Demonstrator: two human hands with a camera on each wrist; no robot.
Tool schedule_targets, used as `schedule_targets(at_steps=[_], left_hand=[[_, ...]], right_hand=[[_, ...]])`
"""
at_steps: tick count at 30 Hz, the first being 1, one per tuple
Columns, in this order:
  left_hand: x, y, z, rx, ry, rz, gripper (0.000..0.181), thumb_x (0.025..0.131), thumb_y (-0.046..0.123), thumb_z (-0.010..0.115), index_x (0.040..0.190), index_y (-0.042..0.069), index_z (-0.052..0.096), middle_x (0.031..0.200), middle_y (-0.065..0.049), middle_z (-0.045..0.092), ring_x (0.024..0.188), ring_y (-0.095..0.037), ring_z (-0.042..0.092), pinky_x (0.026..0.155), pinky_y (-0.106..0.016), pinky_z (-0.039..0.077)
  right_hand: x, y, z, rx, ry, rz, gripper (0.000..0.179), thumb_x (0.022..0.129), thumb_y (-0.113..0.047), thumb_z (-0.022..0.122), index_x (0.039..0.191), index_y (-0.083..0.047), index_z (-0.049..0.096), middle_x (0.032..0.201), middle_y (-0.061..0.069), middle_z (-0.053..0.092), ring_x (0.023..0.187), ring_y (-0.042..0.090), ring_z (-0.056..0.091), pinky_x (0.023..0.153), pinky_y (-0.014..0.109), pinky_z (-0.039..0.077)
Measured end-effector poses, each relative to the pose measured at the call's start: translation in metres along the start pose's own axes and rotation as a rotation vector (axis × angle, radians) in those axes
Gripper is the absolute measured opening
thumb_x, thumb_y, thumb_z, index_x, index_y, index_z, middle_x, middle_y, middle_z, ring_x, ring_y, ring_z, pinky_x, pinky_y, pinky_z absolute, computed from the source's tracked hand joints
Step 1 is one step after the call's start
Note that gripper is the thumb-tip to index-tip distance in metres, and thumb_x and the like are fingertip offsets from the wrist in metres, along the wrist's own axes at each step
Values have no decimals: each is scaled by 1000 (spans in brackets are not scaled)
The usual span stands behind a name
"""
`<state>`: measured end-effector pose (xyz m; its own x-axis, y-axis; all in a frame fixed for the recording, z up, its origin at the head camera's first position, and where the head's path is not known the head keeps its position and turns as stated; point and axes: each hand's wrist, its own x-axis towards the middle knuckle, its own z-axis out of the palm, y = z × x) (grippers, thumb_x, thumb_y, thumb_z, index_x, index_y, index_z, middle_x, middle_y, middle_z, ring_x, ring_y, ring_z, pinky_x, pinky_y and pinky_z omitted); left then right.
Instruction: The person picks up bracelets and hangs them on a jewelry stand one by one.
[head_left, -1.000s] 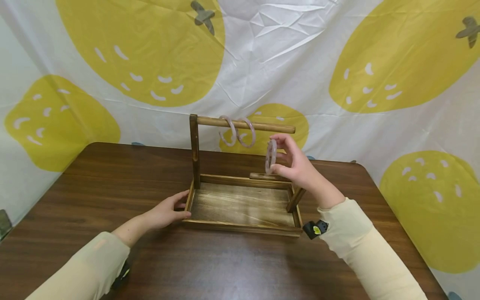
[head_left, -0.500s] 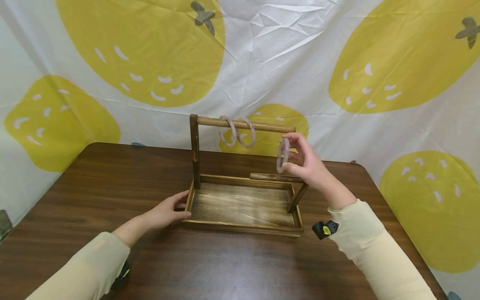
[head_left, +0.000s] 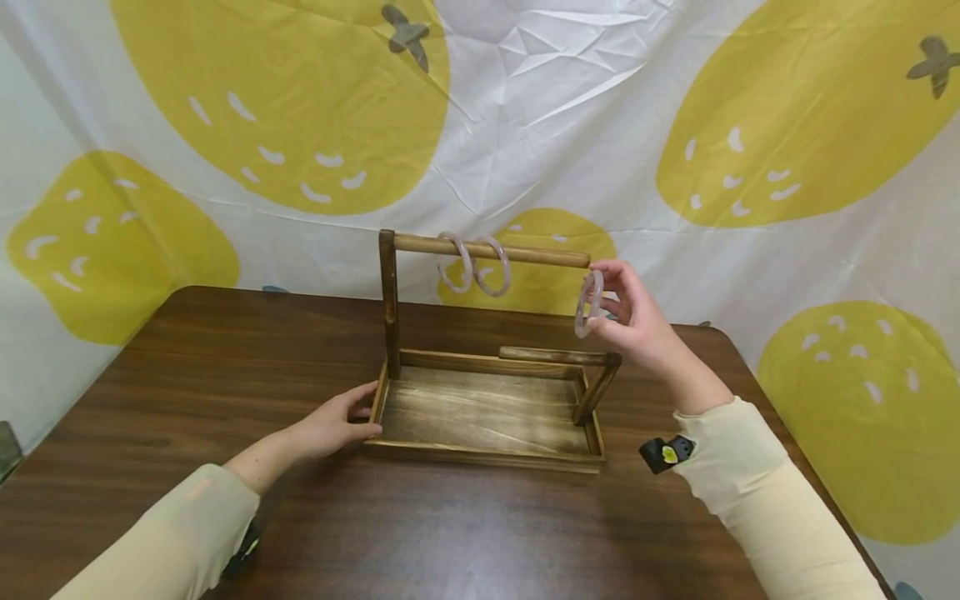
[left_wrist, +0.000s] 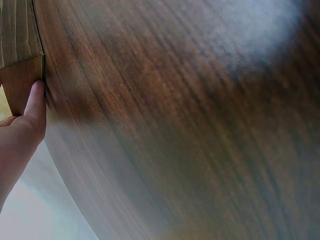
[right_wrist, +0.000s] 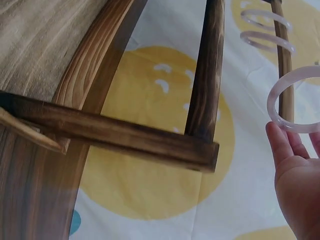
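Note:
My right hand (head_left: 633,312) pinches a pale lilac bangle (head_left: 588,305) between thumb and fingertips. The bangle is upright, just below and right of the free end of the upper bar (head_left: 540,252) on a brown wooden stand (head_left: 388,308). In the right wrist view, that bar's end shows through the held bangle (right_wrist: 274,97). Two similar bangles, a left one (head_left: 457,262) and a right one (head_left: 495,265), hang on the upper bar. My left hand (head_left: 330,423) holds the left end of the stand's tray base (head_left: 480,457), thumb at the front corner; its other fingers are partly hidden.
A shorter lower bar (head_left: 551,355) juts left from a post (head_left: 596,390) at the tray's right end. The stand rests on a dark wood table (head_left: 450,533). Behind hangs a white cloth (head_left: 525,133) with yellow fruit prints.
My right hand has moved right and slightly up with the bangle, from above the lower bar to beside the upper bar's end. My left hand and the stand stay put.

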<state>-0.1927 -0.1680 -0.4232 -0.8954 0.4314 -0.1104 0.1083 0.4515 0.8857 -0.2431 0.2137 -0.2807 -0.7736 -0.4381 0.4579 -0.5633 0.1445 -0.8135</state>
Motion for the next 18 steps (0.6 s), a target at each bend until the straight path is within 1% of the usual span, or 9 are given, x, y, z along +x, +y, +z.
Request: schedule_targets(at_steps=[1, 3, 7, 11, 14, 18], left_hand=[[0, 0, 0, 2, 0, -1, 73, 90, 8, 60, 143, -14, 15, 144, -36, 26, 124, -47, 44, 93, -43, 49], [1, -1, 0, 3, 2, -1, 73, 90, 8, 60, 143, -14, 15, 144, -36, 26, 124, -47, 44, 93, -43, 49], [1, -1, 0, 10, 3, 4, 73, 90, 8, 60, 143, -14, 15, 144, -36, 27, 124, -46, 45, 93, -43, 49], [0, 0, 0, 12, -1, 11, 73, 90, 9, 60, 143, -14, 15, 143, -36, 28, 123, -46, 45, 93, -43, 49], [-1, 1, 1, 3, -8, 16, 73, 90, 8, 60, 143, -15, 14, 143, -37, 28, 123, -47, 44, 92, -43, 50], [-1, 1, 0, 1, -10, 14, 73, 90, 8, 60, 143, -15, 14, 143, -37, 26, 124, -48, 43, 92, -43, 50]], right_hand=[[0, 0, -1, -7, 4, 4, 52, 78, 15, 49, 127, 12, 31, 111, -5, 48, 103, 6, 50, 91, 12, 41], [0, 0, -3, -20, 15, 12, 54, 78, 16, 49, 127, 17, 27, 109, -3, 48, 102, 6, 50, 90, 11, 41], [3, 1, -8, -58, 45, 28, 53, 77, 14, 50, 126, 15, 30, 107, -1, 47, 102, 5, 48, 90, 10, 41], [7, 2, -12, -73, 62, 49, 51, 77, 13, 50, 125, 8, 34, 107, -1, 46, 101, 4, 47, 89, 9, 40], [9, 2, -15, -72, 72, 58, 51, 78, 14, 49, 126, 8, 33, 107, -1, 46, 100, 4, 48, 88, 9, 41], [13, 1, -17, -71, 88, 65, 54, 79, 13, 49, 128, 13, 29, 107, -2, 46, 100, 4, 48, 88, 9, 40]])
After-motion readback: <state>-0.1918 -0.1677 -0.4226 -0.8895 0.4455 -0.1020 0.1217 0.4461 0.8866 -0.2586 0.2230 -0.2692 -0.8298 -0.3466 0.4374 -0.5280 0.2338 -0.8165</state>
